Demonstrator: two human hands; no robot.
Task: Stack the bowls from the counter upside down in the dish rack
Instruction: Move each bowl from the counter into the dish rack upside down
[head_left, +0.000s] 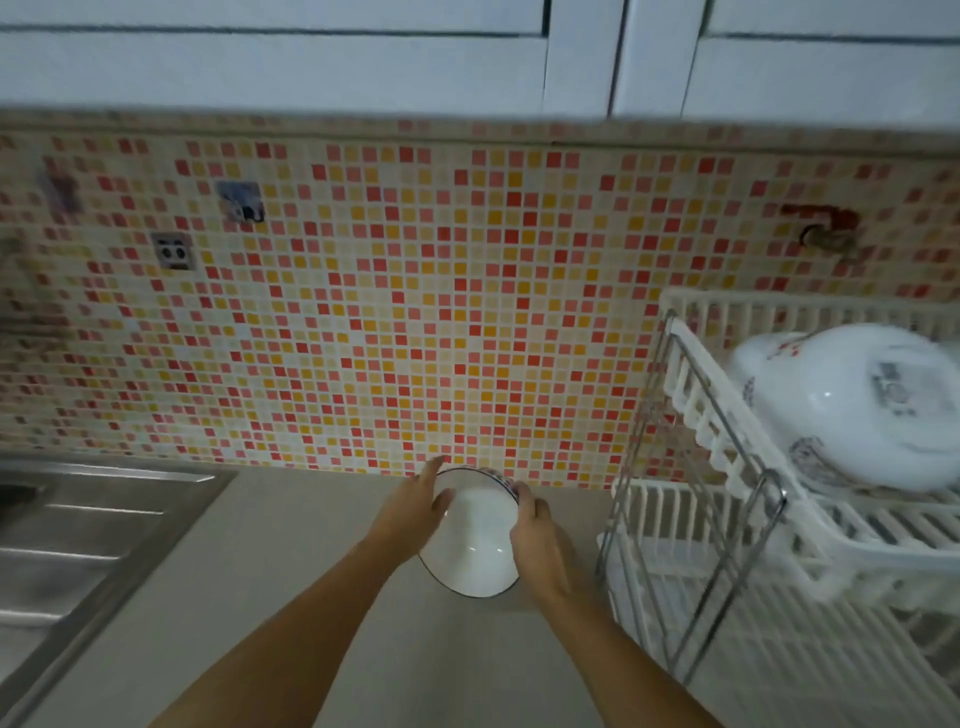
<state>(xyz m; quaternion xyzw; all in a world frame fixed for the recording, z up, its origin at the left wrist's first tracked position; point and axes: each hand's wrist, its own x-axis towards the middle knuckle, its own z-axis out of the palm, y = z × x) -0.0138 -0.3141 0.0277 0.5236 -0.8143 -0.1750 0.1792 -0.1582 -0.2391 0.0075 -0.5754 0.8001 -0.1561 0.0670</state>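
Both forearms reach forward over the counter (291, 561), and the two hands clamp a stack of white bowls (470, 540) between them. The left hand (410, 512) sits on the stack's left side with fingers stretched out fairly straight, fingertips poking up past the far rim, palm pressed against the bowl wall. The right hand (537, 538) cups the right side, fingers curled around the rim of the upper bowl, thumb side toward the camera. So both hands are closed on the bowls, not splayed wide.

Bowl count here: looks like two nested, a dark-rimmed one underneath and a smaller one tilted inside or on top of it, though blur makes it hard to be certain. The stack is just left of the dish rack (737, 467), close to the tiled wall (363, 312), and I can't tell if it's touching the counter or lifted a bit.

In the dish rack's upper tier there's one pile of patterned white bowls (852, 405) lying upside down; at least two, edges smear together. The rack has two tiers. One steel sink (78, 530) sits well left of the rack.
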